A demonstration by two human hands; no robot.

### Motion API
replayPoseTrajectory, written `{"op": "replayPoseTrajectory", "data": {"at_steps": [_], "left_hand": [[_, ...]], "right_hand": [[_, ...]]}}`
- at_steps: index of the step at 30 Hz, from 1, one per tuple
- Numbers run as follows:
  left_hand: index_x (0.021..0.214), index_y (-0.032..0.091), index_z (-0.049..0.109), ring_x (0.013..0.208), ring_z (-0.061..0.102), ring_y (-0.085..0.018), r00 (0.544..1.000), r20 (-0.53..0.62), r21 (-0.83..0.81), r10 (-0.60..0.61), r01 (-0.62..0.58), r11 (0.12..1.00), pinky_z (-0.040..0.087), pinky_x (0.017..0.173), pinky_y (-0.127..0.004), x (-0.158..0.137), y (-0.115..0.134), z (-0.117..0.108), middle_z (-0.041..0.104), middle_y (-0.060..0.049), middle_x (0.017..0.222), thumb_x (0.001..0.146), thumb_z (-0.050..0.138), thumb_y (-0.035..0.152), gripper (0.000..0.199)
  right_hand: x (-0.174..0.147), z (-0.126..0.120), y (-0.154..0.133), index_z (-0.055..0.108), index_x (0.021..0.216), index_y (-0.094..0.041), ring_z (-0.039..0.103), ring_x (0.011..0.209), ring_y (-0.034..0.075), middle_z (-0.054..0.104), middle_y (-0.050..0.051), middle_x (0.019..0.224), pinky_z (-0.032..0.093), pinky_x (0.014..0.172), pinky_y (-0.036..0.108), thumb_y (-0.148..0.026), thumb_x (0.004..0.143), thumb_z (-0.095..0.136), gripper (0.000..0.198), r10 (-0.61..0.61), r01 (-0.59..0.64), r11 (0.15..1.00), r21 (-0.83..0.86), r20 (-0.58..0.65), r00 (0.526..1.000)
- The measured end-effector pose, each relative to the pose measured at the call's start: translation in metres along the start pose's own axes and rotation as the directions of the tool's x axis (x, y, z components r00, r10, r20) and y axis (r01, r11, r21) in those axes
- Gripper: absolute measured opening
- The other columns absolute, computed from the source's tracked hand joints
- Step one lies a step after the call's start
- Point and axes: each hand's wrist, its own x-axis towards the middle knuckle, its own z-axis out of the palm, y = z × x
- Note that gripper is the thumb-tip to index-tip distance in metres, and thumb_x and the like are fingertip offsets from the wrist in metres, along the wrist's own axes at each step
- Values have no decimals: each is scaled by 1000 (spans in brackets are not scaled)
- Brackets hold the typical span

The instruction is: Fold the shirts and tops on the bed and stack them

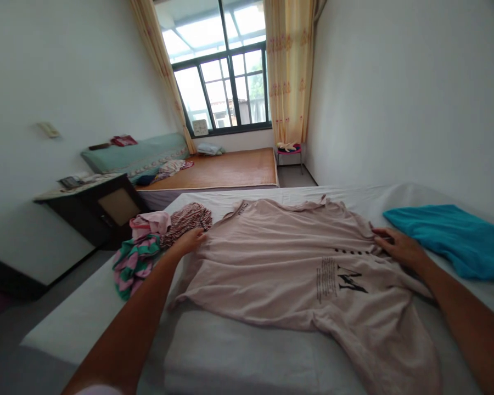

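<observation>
Head view, shirt [267,263]: pale pink, spread sideways across the white sheet [247,351], neck toward the right.
Left hand [192,240]: pinching the shirt's bottom edge, just beside the heaped clothes [142,255].
Right hand [400,247]: fingers closed on the neck edge near the buttons [349,252].
Blue cloth [456,238]: lying beyond the right hand.
Window [230,88]: behind another bed [234,167].
</observation>
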Motion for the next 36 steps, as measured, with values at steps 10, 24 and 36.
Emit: {"op": "replayPoseTrajectory", "data": {"at_steps": [10, 24, 36], "left_hand": [[104, 12, 69, 69, 60, -15, 941, 304, -488, 150, 19, 872, 46, 57, -24, -10, 33, 16, 69, -7, 83, 79, 56, 52, 50], [87, 15, 72, 87, 63, -22, 988, -126, 92, -92, 104, 990, 44, 72, -26, 17, 11, 38, 72, -9, 93, 73, 65, 39, 29], [109, 17, 57, 80, 66, -24, 921, -342, 234, -188, 278, 932, 41, 67, -29, 17, 7, 25, 70, -12, 89, 93, 41, 32, 28]], "right_hand": [[1, 0, 4, 65, 105, -27, 67, 96, 35, 72, 12, 105, 50, 81, 44, -52, 71, 58, 42, 40, -40, 999, 37, 10, 999], [5, 1, 10, 66, 98, -31, 68, 86, 36, 73, 12, 95, 49, 76, 47, -54, 68, 62, 38, 101, -101, 994, 38, 5, 995], [20, -9, -16, 65, 99, -19, 65, 88, 28, 71, 13, 97, 47, 77, 37, -45, 74, 56, 38, 131, -128, 991, 28, -214, 968]]}}
